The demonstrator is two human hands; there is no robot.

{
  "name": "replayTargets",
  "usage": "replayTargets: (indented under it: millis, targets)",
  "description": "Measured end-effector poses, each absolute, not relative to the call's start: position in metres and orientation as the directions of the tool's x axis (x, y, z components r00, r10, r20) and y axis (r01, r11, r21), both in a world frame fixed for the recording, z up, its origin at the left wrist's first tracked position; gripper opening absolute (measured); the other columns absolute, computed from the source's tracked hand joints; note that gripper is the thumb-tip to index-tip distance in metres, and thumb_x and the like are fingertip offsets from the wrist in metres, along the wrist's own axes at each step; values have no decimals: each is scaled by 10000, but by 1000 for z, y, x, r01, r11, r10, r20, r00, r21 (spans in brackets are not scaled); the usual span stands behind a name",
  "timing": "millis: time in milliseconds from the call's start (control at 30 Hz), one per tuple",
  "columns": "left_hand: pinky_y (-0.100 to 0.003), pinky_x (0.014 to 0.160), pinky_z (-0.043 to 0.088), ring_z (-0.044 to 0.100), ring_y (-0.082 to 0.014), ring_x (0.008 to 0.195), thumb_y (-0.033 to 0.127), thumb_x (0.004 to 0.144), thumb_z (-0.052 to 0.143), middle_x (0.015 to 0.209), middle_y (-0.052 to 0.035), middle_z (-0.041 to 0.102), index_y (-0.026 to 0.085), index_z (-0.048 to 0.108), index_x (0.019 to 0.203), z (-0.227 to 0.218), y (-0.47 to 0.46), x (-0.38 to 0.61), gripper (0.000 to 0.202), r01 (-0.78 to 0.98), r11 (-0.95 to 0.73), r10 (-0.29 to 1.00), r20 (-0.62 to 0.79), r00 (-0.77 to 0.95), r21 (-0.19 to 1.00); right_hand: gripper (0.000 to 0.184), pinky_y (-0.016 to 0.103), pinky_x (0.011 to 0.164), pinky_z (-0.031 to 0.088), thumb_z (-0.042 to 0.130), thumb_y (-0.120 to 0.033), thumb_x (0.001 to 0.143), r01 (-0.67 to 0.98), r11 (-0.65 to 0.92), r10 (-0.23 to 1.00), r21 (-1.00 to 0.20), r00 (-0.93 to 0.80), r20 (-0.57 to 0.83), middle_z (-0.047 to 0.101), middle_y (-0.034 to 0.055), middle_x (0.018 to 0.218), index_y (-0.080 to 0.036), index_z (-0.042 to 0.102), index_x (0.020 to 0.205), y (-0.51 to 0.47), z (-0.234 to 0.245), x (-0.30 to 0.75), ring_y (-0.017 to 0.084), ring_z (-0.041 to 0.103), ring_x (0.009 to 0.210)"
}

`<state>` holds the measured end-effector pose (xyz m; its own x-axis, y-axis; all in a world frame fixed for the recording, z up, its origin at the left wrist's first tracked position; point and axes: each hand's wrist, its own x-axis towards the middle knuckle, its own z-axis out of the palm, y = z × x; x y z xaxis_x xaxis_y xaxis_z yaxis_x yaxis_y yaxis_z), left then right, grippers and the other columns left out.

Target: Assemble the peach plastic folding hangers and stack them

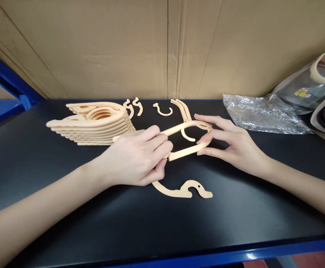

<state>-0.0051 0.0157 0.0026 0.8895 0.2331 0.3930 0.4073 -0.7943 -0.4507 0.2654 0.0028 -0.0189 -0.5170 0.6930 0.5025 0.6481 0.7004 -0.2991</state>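
Observation:
Both my hands hold a peach-coloured plastic hanger frame (pixel 189 149) just above the black tabletop (pixel 162 219). My left hand (pixel 138 158) is closed, pinching the left ends of its two bars. My right hand (pixel 229 143) grips the right end, fingers pressed on the upper and lower bar. A small hook piece (pixel 187 136) sits inside the frame. A curved hanger part (pixel 183 190) lies flat on the table just below my left hand.
A stack of several finished hangers (pixel 95 123) lies at the back left. Loose hooks (pixel 162 110) and straight bars (pixel 183 108) lie by the cardboard wall (pixel 162 44). Crumpled clear plastic (pixel 263 113) and a bagged item (pixel 313 85) are at the right. The blue table edge (pixel 235 255) runs in front.

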Motion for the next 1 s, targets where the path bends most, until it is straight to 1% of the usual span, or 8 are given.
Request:
replayTargets:
  millis: [100,167,233,433,633,800,933,1000]
  targets:
    - [-386,817,463,598,-252,927,157,886,385,953,-96,680,139,621,852,4,15,-3,239,347,-823,200,341,918,-450,108,508,1052,439,691,-340,842,633,683,720,-363,-503,477,501,53,1449,-239,669,873,4,-19,267,299,509,1296]
    - [-427,975,414,574,-274,1083,142,891,411,1118,-117,670,124,624,930,4,13,-2,218,328,-832,174,352,920,-446,131,503,1050,439,696,-360,838,626,670,736,-399,-492,465,499,48,1445,-247,661,893,5,-19,267,296,518,1283]
    - [-423,1039,376,528,-264,1186,117,884,417,1222,-105,642,145,615,963,3,12,-3,214,327,-835,157,378,913,-443,169,491,1041,444,713,-390,821,624,665,742,-411,-484,465,524,43,1410,-256,655,907,6,-19,268,290,532,1255]
    - [-380,875,420,500,-243,1221,14,805,402,1319,-54,591,220,573,1032,-2,10,-6,351,339,-846,173,389,905,-412,304,474,914,493,772,-462,743,670,665,737,-329,-517,435,601,75,1181,-237,684,928,6,-21,266,268,569,1029]
    - [-337,764,407,534,-223,1110,-4,823,398,1285,-50,603,238,567,1070,0,9,-4,385,338,-842,176,379,909,-420,263,444,836,500,742,-475,772,683,654,743,-324,-502,443,578,73,1054,-241,722,891,6,-21,265,244,547,943]
    - [-319,721,402,552,-205,1034,-2,852,385,1255,-49,621,212,593,1017,4,8,-3,341,348,-809,179,365,914,-474,178,372,748,488,595,-353,914,692,635,750,-343,-447,487,577,54,1006,-242,719,850,4,-22,266,183,541,824]
    - [-335,744,406,544,-231,1063,24,872,403,1237,-69,621,193,579,1051,3,9,-3,303,370,-786,168,404,899,-495,132,331,725,476,635,-280,877,700,604,768,-382,-383,513,566,29,959,-217,667,765,2,-21,264,157,568,789]
    - [-341,751,407,535,-244,1070,36,872,428,1239,-79,609,192,563,1052,0,9,-3,274,364,-803,171,403,899,-472,170,318,716,464,661,-268,854,702,591,777,-397,-363,515,568,22,912,-200,609,707,1,-20,263,152,570,770]
